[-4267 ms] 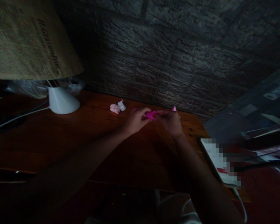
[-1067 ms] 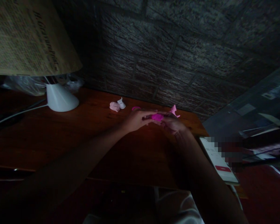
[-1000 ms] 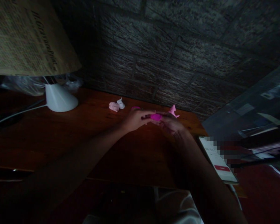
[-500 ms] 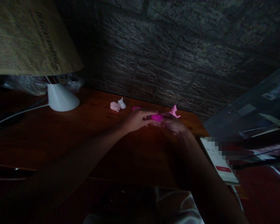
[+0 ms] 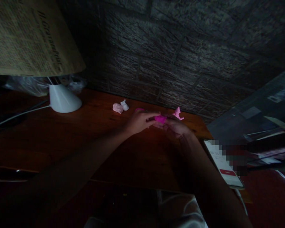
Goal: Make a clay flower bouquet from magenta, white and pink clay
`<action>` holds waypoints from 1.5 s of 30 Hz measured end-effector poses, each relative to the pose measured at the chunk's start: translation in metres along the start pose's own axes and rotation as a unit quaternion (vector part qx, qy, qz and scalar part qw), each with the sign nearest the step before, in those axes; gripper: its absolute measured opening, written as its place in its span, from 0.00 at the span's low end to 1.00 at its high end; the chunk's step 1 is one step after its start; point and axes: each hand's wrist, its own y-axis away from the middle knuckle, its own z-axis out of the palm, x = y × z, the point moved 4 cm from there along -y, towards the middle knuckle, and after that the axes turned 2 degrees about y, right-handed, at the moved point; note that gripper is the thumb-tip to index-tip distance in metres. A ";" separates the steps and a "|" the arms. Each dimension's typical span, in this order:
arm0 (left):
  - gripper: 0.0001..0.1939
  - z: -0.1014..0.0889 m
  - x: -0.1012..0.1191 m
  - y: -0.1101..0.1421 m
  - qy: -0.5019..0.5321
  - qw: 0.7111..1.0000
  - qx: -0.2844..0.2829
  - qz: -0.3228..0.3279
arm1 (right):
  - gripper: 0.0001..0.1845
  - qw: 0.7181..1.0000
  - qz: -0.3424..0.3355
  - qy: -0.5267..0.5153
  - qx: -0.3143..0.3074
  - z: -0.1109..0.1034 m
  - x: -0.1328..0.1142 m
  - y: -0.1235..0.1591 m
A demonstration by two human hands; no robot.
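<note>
A soft magenta piece [image 5: 160, 119], which looks like modelling clay, is held between my two hands above the wooden table. My left hand [image 5: 142, 121] closes on its left side with fingers bent over it. From the right, my right hand [image 5: 175, 125] grips the same piece, its fingertips partly hidden. Another magenta bit [image 5: 139, 109] shows just behind my left hand. Beyond my right hand lies a pink jagged piece [image 5: 178, 113]. A pale pink lump [image 5: 117, 108] and a white lump [image 5: 124, 104] sit together farther left.
On the left stands a lamp with a white base [image 5: 64, 98] and a printed paper shade [image 5: 33, 38]. A stone-block wall [image 5: 144, 47] rises behind the wooden table [image 5: 90, 126]. A lit phone or tablet [image 5: 224, 164] with a cable lies at the right edge.
The magenta piece has shifted slightly between my fingers and looks a bit taller and less stretched. Both hands stay in nearly the same place.
</note>
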 end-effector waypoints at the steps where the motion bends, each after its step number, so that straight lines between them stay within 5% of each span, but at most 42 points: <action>1: 0.17 -0.001 0.001 0.000 -0.006 1.000 0.016 0.008 | 0.18 1.000 0.014 -0.013 -0.010 0.000 0.001 0.001; 5: 0.17 -0.003 0.002 0.000 -0.022 0.999 0.036 0.026 | 0.20 0.998 0.030 -0.048 -0.032 -0.001 0.005 0.002; 15: 0.22 0.004 -0.001 0.000 -0.061 0.994 -0.058 0.073 | 0.20 0.998 -0.004 0.068 0.009 -0.010 0.001 -0.001; 23: 0.18 -0.001 -0.002 0.000 -0.056 0.997 -0.018 0.057 | 0.19 1.000 0.008 -0.020 0.006 -0.011 0.007 -0.002; 32: 0.20 0.005 -0.002 0.001 -0.021 0.996 -0.041 0.074 | 0.24 0.998 -0.033 0.061 -0.006 -0.003 -0.002 -0.003; 40: 0.20 0.002 -0.003 0.001 -0.038 0.995 0.008 0.086 | 0.22 0.999 0.001 -0.009 -0.046 -0.004 0.008 -0.001; 45: 0.21 0.005 0.001 0.001 -0.006 0.995 -0.039 0.097 | 0.25 0.994 -0.015 0.097 -0.050 -0.001 -0.001 0.001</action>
